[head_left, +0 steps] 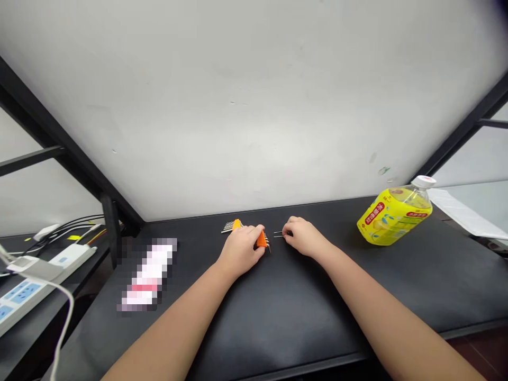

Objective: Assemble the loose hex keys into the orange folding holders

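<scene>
My left hand (pixel 242 248) is closed over an orange hex key holder (pixel 261 239) near the back middle of the black table. Metal hex keys (pixel 227 227) fan out from the holder's left end, and short bent ends show at its right. The middle of the holder is hidden under my fingers. A little to the right, my right hand (pixel 305 237) pinches thin metal hex keys (pixel 278 236), whose straight ends point left toward the holder. Two thin lines show there; the rest is behind my fingers. A small gap separates the two hands.
At the right stands a yellow-labelled drink bottle (pixel 392 216) with a white cap. A blurred pinkish-white item (pixel 148 275) lies left on the black table (pixel 278 317). Farther left are a power strip (pixel 24 296) and cables. A white wall (pixel 254 132) rises behind.
</scene>
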Available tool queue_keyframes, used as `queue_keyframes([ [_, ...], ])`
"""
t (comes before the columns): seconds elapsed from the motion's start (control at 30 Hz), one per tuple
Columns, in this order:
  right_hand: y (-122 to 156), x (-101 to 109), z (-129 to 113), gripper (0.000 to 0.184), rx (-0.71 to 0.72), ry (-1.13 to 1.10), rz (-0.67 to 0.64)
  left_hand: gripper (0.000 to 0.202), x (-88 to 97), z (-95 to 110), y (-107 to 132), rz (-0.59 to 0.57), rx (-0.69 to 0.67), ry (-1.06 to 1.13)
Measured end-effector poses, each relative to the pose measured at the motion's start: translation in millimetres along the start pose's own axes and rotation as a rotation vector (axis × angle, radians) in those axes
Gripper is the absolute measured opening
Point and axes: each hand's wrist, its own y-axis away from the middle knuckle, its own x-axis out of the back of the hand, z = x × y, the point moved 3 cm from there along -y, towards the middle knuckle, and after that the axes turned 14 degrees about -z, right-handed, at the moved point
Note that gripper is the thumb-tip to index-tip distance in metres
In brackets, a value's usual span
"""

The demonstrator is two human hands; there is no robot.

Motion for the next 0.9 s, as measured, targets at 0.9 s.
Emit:
queue_keyframes([
  [0.9, 15, 3, -25, 0.017, 0.167, 0.083, -0.036, 0.043, 0.4, -2, -1, 0.003, -0.036, 0.077],
])
